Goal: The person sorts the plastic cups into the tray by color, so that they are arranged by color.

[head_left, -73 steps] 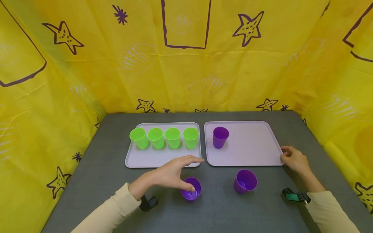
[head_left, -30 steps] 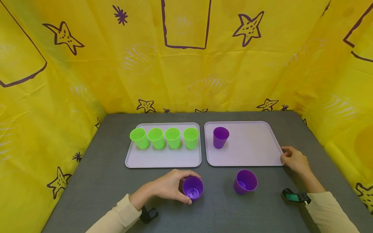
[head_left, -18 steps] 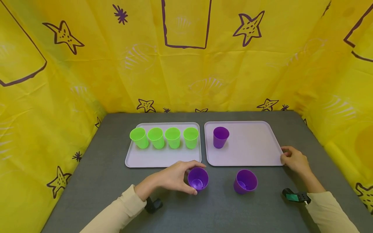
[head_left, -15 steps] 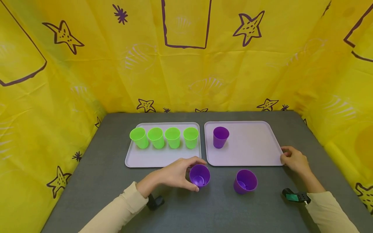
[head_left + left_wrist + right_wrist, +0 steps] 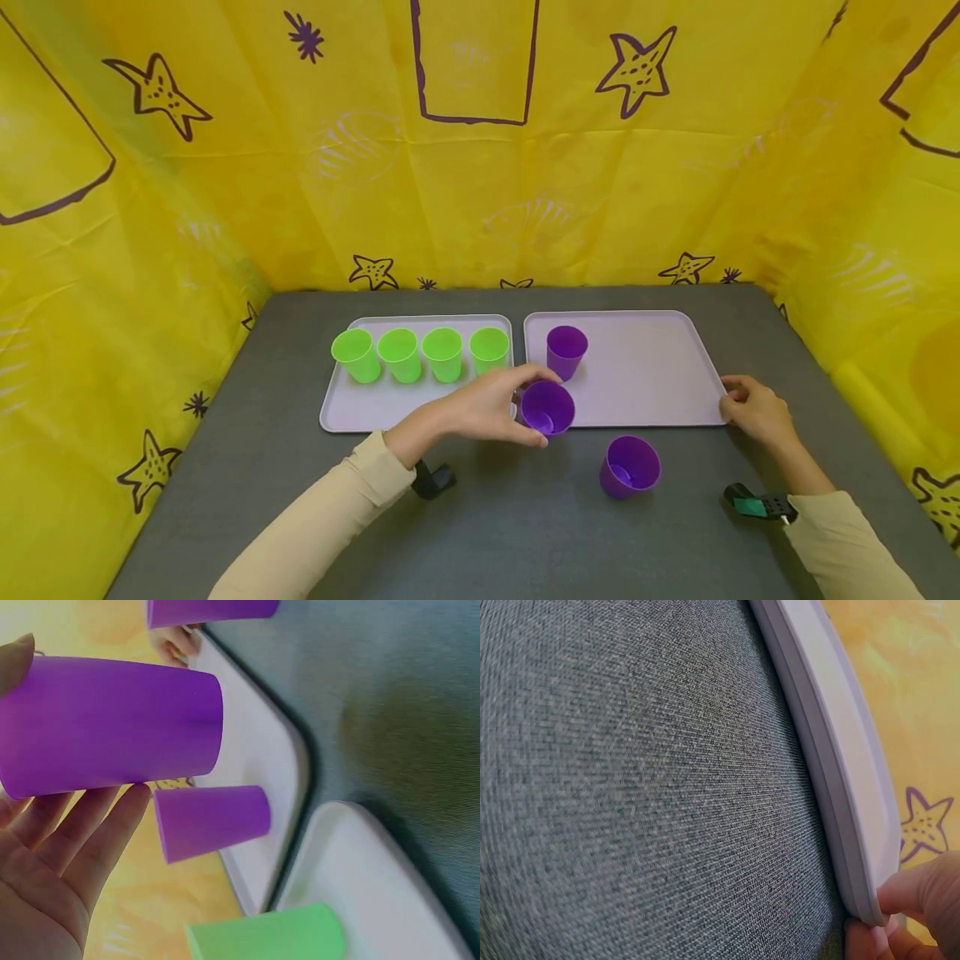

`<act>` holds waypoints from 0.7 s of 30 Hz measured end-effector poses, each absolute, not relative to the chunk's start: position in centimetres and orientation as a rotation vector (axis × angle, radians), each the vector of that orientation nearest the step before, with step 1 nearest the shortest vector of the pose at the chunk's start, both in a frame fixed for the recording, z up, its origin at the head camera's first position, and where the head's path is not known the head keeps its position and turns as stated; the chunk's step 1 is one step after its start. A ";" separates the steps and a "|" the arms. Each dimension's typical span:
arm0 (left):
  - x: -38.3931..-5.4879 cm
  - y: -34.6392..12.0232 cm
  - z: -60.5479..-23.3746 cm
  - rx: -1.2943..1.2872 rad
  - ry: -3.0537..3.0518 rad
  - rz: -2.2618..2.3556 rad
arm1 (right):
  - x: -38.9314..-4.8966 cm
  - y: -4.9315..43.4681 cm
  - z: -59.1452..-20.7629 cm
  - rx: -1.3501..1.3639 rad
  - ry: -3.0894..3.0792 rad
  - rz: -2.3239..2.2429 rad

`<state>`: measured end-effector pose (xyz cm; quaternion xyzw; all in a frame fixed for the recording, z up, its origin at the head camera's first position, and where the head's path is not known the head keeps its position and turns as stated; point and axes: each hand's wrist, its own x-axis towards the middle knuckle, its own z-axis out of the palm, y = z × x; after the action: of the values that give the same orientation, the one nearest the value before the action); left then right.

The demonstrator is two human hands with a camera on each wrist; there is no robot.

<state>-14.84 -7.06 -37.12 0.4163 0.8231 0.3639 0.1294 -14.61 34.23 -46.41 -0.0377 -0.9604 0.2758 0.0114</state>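
My left hand (image 5: 491, 406) grips a purple cup (image 5: 547, 408) upright above the table, thumb on the near side and fingers round the far side. In the left wrist view this raised cup (image 5: 112, 724) is well off the grey surface. Another purple cup (image 5: 566, 353) stands behind it at the left end of the right tray (image 5: 645, 367). At that tray's near right corner, my right hand (image 5: 761, 412) pinches the rim; the right wrist view has the thumb (image 5: 915, 889) on top of the edge. A third purple cup (image 5: 630, 467) stands on the table before the tray.
On the left tray (image 5: 375, 410) several green cups (image 5: 442, 355) stand in a row; my left hand partly covers its near right corner. A narrow gap parts the two trays. Yellow patterned cloth (image 5: 465, 200) hangs round the dark grey table (image 5: 525, 533).
My left hand reached down, took the purple cup from the table, then lifted it and carried it forward and right toward the right tray. The right hand stayed at the tray's corner.
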 end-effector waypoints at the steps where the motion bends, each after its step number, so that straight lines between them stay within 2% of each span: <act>1: -15.0 -6.8 -36.9 1.219 2.407 1.050 | -14.6 34.2 -46.4 -0.117 -2.992 0.861; 21: -17.9 0.1 -35.8 1.200 2.608 1.069 | -14.5 34.3 -46.4 -0.112 -2.989 0.851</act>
<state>-17.86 0.14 -35.82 0.3914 0.8508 0.3485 0.0390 -14.53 34.31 -46.42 -0.0362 -0.9611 0.2734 0.0157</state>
